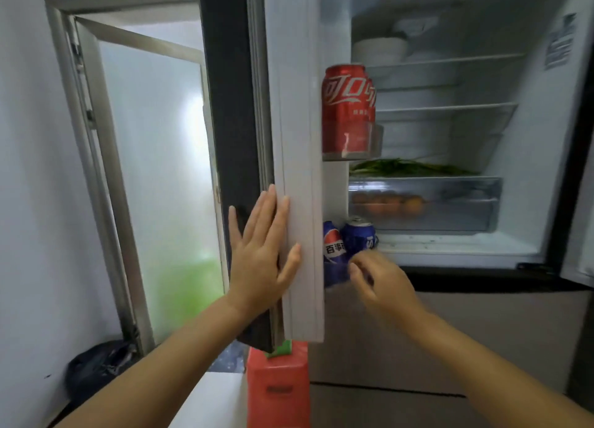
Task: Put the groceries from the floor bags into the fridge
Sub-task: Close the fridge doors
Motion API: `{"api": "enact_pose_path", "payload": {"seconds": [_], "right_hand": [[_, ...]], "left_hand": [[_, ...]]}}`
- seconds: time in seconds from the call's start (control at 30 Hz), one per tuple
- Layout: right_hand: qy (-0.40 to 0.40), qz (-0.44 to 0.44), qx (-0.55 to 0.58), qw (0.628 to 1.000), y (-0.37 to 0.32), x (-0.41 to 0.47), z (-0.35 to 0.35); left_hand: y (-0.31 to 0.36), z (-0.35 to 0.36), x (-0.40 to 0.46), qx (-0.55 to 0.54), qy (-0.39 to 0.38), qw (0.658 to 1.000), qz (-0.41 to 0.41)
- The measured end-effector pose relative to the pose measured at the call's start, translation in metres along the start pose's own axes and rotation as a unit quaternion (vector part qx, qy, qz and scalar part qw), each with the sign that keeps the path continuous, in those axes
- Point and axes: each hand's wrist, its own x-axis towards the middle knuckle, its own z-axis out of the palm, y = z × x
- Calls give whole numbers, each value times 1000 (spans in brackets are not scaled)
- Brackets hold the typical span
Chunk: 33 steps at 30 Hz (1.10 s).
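The fridge stands open, its door point(299, 138) edge-on in front of me. My left hand point(262, 251) lies flat and open against the door's edge, fingers spread. A red cola can point(348, 109) stands in the upper door rack. Two blue cola cans point(358, 236) sit in the lower door rack. My right hand point(379, 280) hovers just below and in front of the blue cans, fingers loosely curled and holding nothing. A red plastic bag point(278, 386) stands on the floor under the door.
Inside the fridge are white bowls point(381, 50) on the top shelf, green vegetables point(408, 168) above a clear drawer point(424, 202) of orange fruit. A black bag point(96, 369) lies on the floor at the left, below a half-open frosted glass door point(154, 170).
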Motion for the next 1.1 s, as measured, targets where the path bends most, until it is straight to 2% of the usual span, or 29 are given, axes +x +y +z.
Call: {"api": "enact_pose_path", "payload": {"seconds": [0.1,0.2,0.27,0.33,0.4,0.47,0.5,0.6,0.67,0.83,1.1], "right_hand": [[12,39,1,999,40,-10,-21],[29,86,-10,996,76,-13,-45],[33,110,13,993,88,-15,-60],[39,126,50,990,94,-17,-72],[64,154,87,982,99,-18,-80],[93,139,60,984,105,-17,-86],[83,118,44,989,106,-16,-88],[-23,87,18,996,108,-9,-83],[-50,99,21,994,120,-2,-73],[-10,169,122,978,181,26,-66],[-64,168,136,974,235,43,-57]], "left_hand": [[18,8,17,69,15,986,150],[47,24,44,118,-9,956,268],[68,37,62,129,-26,935,328],[87,52,79,108,-11,929,355],[98,71,97,67,26,943,324],[105,94,116,29,54,966,252],[110,107,124,5,52,976,214],[130,153,142,-51,28,988,141],[143,185,151,-25,26,991,127],[158,252,174,77,-3,991,107],[155,296,188,122,21,987,100]]}}
